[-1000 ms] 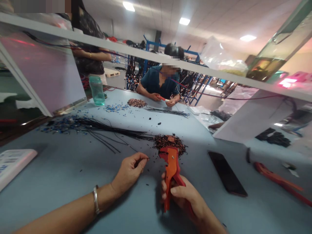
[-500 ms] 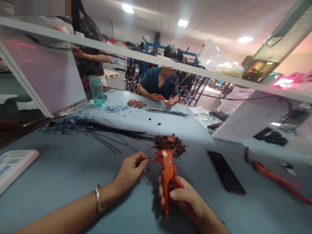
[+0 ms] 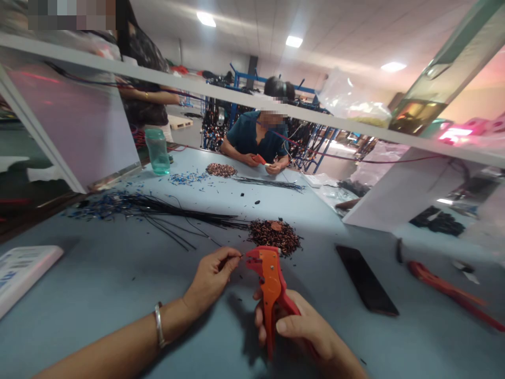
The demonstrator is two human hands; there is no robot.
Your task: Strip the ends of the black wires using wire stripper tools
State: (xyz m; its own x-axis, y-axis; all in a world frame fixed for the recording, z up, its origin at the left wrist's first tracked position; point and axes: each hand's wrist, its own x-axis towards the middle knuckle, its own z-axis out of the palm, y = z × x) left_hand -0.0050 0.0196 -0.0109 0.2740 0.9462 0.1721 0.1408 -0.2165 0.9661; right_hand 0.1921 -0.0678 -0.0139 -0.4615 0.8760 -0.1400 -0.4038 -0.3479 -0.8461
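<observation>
My right hand [image 3: 295, 329] is wrapped round the handles of an orange wire stripper [image 3: 270, 284], held upright with its jaws pointing left. My left hand [image 3: 211, 276], with a metal bangle on the wrist, pinches a short thin black wire [image 3: 239, 257] whose tip meets the stripper's jaws. Just behind the tool lies a pile of small dark and copper-coloured wire bits [image 3: 275, 236]. A long bundle of black wires with blue ends [image 3: 158, 210] stretches across the blue table [image 3: 118, 273] to the left.
A black phone [image 3: 366, 287] lies right of the tool, a second red stripper [image 3: 450, 292] further right. A white box [image 3: 19, 268] sits at the left edge, a green jar [image 3: 157, 150] further back. Across the table a seated person [image 3: 258, 139] works with another stripper; another person stands at the back left.
The stripper has swung left and its jaws have closed the gap to the wire tip in my left hand. My left hand has barely moved.
</observation>
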